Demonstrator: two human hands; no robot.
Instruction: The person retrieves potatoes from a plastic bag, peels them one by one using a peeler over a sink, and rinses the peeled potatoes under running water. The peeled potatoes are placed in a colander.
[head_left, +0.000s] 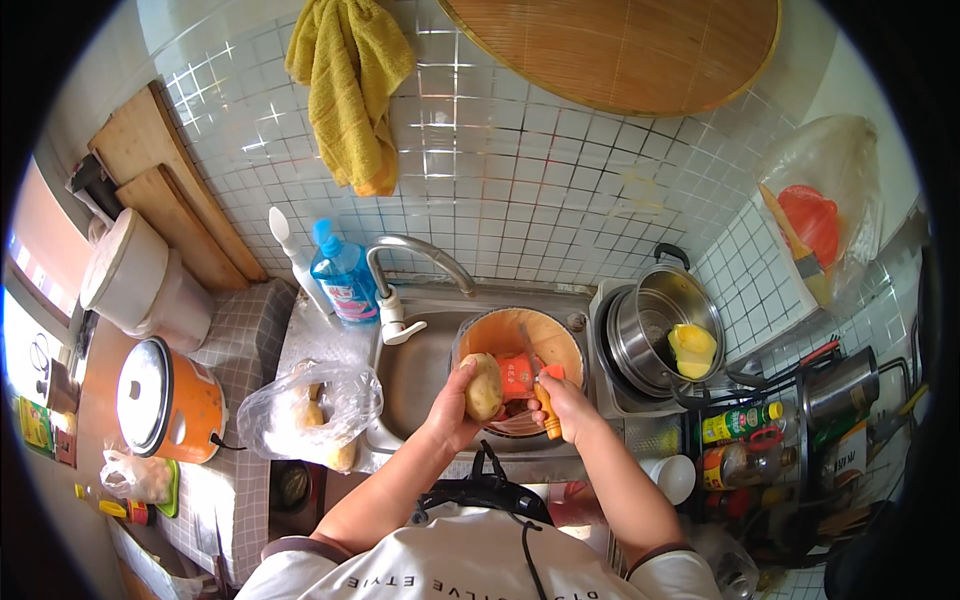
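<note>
A potato (484, 390) with its skin on sits in my left hand (452, 409), gripped between thumb and fingers. My right hand (566, 405) holds the wooden handle of a knife (553, 420), its narrow blade pointing up and away from me. The blade is apart from the potato. Both hands are over the near side of a round bin (564, 341) standing in the steel sink (420, 360). Red printed packaging (516, 375) and other scraps lie inside the bin. To the right, yellow peeled potato pieces (691, 350) rest in a steel pot (651, 300).
Left of the sink lies a clear plastic bag (311, 409) with potatoes. A faucet (390, 300) and blue soap bottle (345, 281) stand behind. An orange rice cooker (180, 405) is farther left. Bottles (739, 424) fill a rack at right; a yellow towel (352, 97) hangs above.
</note>
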